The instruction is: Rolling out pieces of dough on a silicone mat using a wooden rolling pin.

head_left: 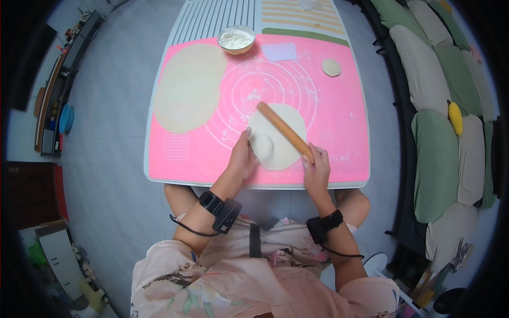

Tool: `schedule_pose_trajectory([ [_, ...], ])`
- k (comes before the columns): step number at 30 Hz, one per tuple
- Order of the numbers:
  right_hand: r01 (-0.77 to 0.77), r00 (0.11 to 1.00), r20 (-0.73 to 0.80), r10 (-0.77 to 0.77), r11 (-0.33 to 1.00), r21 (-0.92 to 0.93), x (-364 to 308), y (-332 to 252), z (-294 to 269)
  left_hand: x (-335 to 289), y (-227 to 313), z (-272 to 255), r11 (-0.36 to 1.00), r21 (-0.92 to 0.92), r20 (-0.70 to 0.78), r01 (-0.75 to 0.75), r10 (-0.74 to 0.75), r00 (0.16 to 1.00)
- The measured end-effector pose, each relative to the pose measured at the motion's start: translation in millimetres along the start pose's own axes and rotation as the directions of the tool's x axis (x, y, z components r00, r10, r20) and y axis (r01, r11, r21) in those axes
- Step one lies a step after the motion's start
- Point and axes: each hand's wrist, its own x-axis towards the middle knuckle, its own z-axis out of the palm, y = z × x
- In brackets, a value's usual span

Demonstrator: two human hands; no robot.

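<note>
A rolled-out round of dough (277, 151) lies on the pink mat near its front edge, with a raised bump on its left part. My left hand (243, 157) grips the left edge of this dough, some of its fingers hidden. A wooden rolling pin (283, 129) lies slantwise across the dough, its far end pointing to the upper left. My right hand (317, 167) is closed round the pin's near end, at the dough's right edge. A larger, thin dough sheet (188, 87) rests flat on the left of the mat.
The pink mat (342, 138) with printed circles covers most of the table. At its far side stand a glass bowl (236, 40) of white flour, a pale square sheet (279, 51) and a small dough disc (331, 67). A cushioned sofa (440, 127) is to the right.
</note>
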Motion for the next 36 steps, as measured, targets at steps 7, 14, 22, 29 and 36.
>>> schedule_pose_trajectory([
  [7, -0.21, 0.975, 0.141, 0.174, 0.931, 0.3, -3, 20, -3, 15, 25, 21, -0.463, 0.604, 0.796, -0.649, 0.387, 0.465],
  [14, -0.563, 0.811, 0.453, 0.37, 0.704, 0.432, 82, 22, -42, 45, 90, 17, -0.565, 0.579, 0.742, -0.587, 0.066, 0.668],
  [22, 0.192, 0.882, 0.468, -0.06, 0.952, -0.239, 145, 4, -28, 75, 86, 13, -0.576, 0.52, 0.853, -0.631, 0.384, 0.353],
  [29, 0.569, 0.782, 0.464, -0.416, 0.78, -0.259, 93, -6, 4, 64, -1, 8, -0.641, 0.498, 0.848, -0.584, 0.217, 0.484],
  [36, 0.541, 0.81, 0.464, -0.36, 0.765, -0.351, 61, -10, 27, 18, -10, 10, -0.311, 0.662, 0.749, -0.682, 0.296, 0.593],
])
